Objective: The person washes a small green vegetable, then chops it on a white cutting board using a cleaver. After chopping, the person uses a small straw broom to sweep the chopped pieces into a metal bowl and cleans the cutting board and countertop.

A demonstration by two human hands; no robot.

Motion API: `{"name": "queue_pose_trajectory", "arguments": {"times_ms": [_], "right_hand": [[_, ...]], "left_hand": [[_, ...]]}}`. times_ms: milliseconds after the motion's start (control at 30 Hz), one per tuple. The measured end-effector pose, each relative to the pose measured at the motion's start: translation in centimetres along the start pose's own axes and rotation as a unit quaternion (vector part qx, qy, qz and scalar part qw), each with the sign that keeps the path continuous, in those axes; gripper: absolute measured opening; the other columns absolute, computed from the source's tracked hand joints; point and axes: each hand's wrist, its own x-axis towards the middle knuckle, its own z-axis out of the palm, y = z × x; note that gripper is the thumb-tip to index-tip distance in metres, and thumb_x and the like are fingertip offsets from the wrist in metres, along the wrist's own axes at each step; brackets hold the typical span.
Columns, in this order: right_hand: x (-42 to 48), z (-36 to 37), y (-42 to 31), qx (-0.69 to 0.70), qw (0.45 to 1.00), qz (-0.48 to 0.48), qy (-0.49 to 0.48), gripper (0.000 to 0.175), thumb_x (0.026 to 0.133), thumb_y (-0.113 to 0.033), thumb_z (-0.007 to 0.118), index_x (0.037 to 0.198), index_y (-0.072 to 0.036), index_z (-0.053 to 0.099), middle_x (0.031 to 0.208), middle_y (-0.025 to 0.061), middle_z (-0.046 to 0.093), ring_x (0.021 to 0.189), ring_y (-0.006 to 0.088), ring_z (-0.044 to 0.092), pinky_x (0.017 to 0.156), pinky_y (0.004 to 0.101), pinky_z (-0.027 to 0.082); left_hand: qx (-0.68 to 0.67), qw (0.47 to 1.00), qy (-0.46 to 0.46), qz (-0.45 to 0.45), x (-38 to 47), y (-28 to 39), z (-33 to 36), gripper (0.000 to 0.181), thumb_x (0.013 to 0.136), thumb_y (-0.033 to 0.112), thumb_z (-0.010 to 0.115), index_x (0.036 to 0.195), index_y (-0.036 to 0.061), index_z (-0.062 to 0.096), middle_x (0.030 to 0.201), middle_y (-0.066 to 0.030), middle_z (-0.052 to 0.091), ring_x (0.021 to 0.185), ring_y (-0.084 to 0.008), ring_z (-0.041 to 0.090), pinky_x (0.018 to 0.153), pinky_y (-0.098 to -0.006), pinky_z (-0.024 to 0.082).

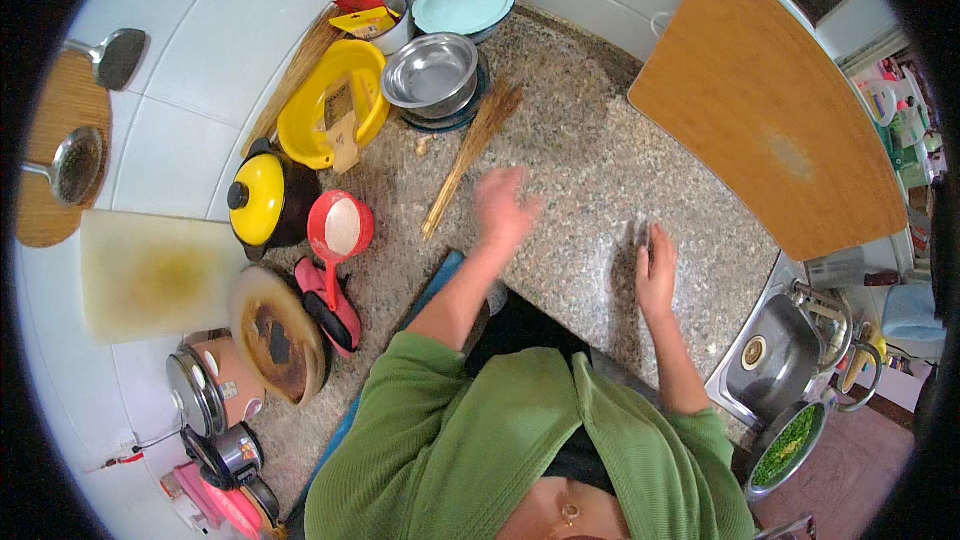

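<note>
My left hand (508, 206), blurred, is over the speckled stone countertop (577, 157) with its fingers apart and nothing seen in it. Just to its left lies a straw whisk brush (476, 150), its bristles pointing up and to the right. My right hand (658, 270) is farther right, at the counter, fingers pointing away from me and the thumb a little apart; it holds nothing visible. Beyond the brush sit a stainless steel bowl (431, 75) and a yellow plastic basin (300, 116) with a grater (339, 106) in it.
A red dipper (319, 221) and a black pot with a yellow lid (266, 184) stand at left. A light blue lidded enamel basin (480, 11) is at the back. At right are a wooden board (750, 105), a steel sink (776, 367) and a pan of chopped greens (787, 446).
</note>
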Motion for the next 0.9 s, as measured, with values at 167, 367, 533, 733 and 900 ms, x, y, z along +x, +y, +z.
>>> {"name": "queue_pose_trajectory", "arguments": {"times_ms": [167,367,533,733,900], "right_hand": [[-0.6,3.2,-5.0,0.104,0.993,0.042,-0.021,0.043,0.094,-0.005,0.056,0.137,-0.003,0.049,0.132,0.0213,0.053,0.119,0.0369,0.052,0.102,0.0409,0.043],[3.9,8.2,-13.5,0.296,0.948,0.074,-0.09,0.052,0.096,-0.009,0.057,0.144,-0.003,0.038,0.136,0.0193,0.051,0.115,0.0282,0.057,0.095,0.0357,0.049],[7.1,12.6,-12.6,0.308,0.94,0.115,-0.09,0.053,0.098,-0.011,0.056,0.144,-0.004,0.032,0.119,0.0113,0.061,0.102,0.0191,0.063,0.084,0.0337,0.054],[15.2,9.3,-8.7,0.035,0.998,-0.036,-0.042,0.065,0.094,-0.009,0.057,0.153,-0.014,0.028,0.123,0.0229,0.056,0.107,0.0381,0.06,0.09,0.0463,0.049],[28.5,10.1,-6.3,-0.164,0.983,-0.071,-0.051,0.063,0.091,-0.004,0.056,0.148,-0.027,0.041,0.121,0.0156,0.054,0.107,0.0379,0.058,0.09,0.0462,0.05]], "left_hand": [[0.17,0.98,0.003,-0.102,0.2,-10.1,-3.9,0.03,0.076,0.016,0.073,0.101,0.0009,0.063,0.1,-0.0186,0.062,0.099,-0.0376,0.057,0.093,-0.0466,0.043],[-0.09,0.985,-0.094,-0.112,-2.9,-6.8,-4.1,0.023,0.08,0.01,0.069,0.1,0.002,0.06,0.09,-0.021,0.06,0.085,-0.0412,0.06,0.073,-0.0476,0.048],[-0.195,0.965,-0.164,-0.057,-5.6,-2.4,-0.6,0.04,0.081,0.013,0.075,0.117,0.0051,0.06,0.099,-0.0118,0.059,0.083,-0.0231,0.063,0.068,-0.0354,0.052],[-0.289,0.94,-0.14,-0.113,-3.9,-5.9,-2.8,0.043,0.085,0.013,0.074,0.126,0.0106,0.062,0.103,-0.0038,0.061,0.08,-0.0127,0.059,0.065,-0.0266,0.048],[-0.232,0.953,-0.085,-0.174,-4.5,-11.7,-5.5,0.025,0.095,0.014,0.063,0.118,0.0051,0.066,0.092,-0.0032,0.068,0.075,-0.0111,0.06,0.07,-0.0266,0.05]]}}
